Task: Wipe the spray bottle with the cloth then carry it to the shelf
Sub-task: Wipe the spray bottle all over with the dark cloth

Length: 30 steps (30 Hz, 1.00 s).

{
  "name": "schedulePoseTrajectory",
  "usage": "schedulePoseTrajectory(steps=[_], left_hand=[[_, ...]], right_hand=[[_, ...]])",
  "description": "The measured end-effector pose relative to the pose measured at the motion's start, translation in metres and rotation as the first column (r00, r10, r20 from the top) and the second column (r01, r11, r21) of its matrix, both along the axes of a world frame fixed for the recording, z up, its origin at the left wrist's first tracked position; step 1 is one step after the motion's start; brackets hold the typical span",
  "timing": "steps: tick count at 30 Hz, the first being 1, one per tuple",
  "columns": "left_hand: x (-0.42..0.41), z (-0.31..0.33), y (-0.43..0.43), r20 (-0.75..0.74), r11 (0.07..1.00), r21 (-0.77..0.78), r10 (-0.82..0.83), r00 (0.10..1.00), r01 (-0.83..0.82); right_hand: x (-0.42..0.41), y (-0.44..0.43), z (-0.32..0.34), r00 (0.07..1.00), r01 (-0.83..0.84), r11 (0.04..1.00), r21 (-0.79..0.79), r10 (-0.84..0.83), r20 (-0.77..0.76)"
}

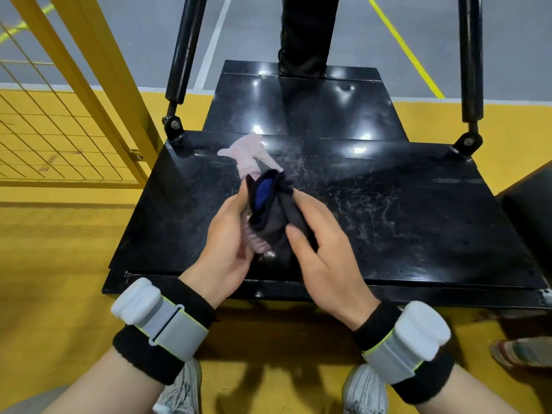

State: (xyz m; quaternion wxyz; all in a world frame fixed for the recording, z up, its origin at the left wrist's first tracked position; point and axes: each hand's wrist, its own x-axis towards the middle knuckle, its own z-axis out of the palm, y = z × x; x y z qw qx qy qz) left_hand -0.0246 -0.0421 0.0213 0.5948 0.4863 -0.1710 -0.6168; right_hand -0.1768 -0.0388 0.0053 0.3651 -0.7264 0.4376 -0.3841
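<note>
A clear pinkish spray bottle (245,158) is held tilted over the black platform (388,222), its trigger head pointing away from me. My left hand (222,243) grips the lower body of the bottle from the left. A dark cloth with a blue patch (270,210) is wrapped around the bottle's middle. My right hand (322,249) presses that cloth against the bottle from the right. Most of the bottle's body is hidden by the cloth and my fingers.
The black platform has a raised black step (304,109) behind it and two black struts (182,55) (472,55) at its far corners. A yellow mesh fence (59,121) stands to the left. A person's dark leg (307,34) stands on the step. Yellow floor lies around.
</note>
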Motion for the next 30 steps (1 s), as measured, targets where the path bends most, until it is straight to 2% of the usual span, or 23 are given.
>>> schedulePoseTrajectory(steps=[3, 6, 10, 14, 17, 22, 27, 30], left_hand=[[0.003, -0.007, 0.001, -0.119, 0.997, -0.003, -0.076, 0.99, 0.076], [0.005, -0.004, 0.002, -0.187, 0.996, -0.02, -0.089, 0.978, 0.087], [0.003, 0.0, 0.004, -0.145, 0.99, -0.047, -0.142, 0.979, 0.136], [0.004, -0.002, 0.006, -0.07, 0.973, -0.068, -0.226, 0.972, 0.221], [0.002, 0.002, 0.006, -0.03, 0.969, -0.06, -0.244, 0.969, 0.242], [0.004, -0.001, 0.004, -0.056, 0.969, -0.096, -0.233, 0.971, 0.227], [0.002, -0.004, 0.002, -0.046, 0.988, -0.016, -0.153, 0.987, 0.152], [0.004, -0.008, 0.003, -0.035, 0.988, 0.011, -0.152, 0.988, 0.152]], right_hand=[[0.0, 0.002, 0.0, 0.998, -0.025, 0.998, -0.06, 0.022, -0.053], [-0.001, -0.003, 0.002, 1.0, -0.011, 1.0, -0.002, 0.011, 0.018], [-0.002, -0.011, 0.002, 0.993, 0.009, 0.989, 0.146, -0.027, 0.116], [-0.007, -0.017, 0.002, 0.968, -0.012, 0.937, 0.348, -0.076, 0.237], [-0.01, -0.018, 0.003, 0.965, -0.006, 0.922, 0.386, -0.096, 0.243], [-0.008, -0.012, 0.009, 0.969, -0.002, 0.96, 0.279, -0.067, 0.236], [-0.007, -0.002, 0.012, 0.997, 0.011, 0.999, -0.032, -0.009, 0.071], [-0.01, -0.001, 0.012, 0.999, -0.028, 0.997, -0.07, 0.031, 0.038]])
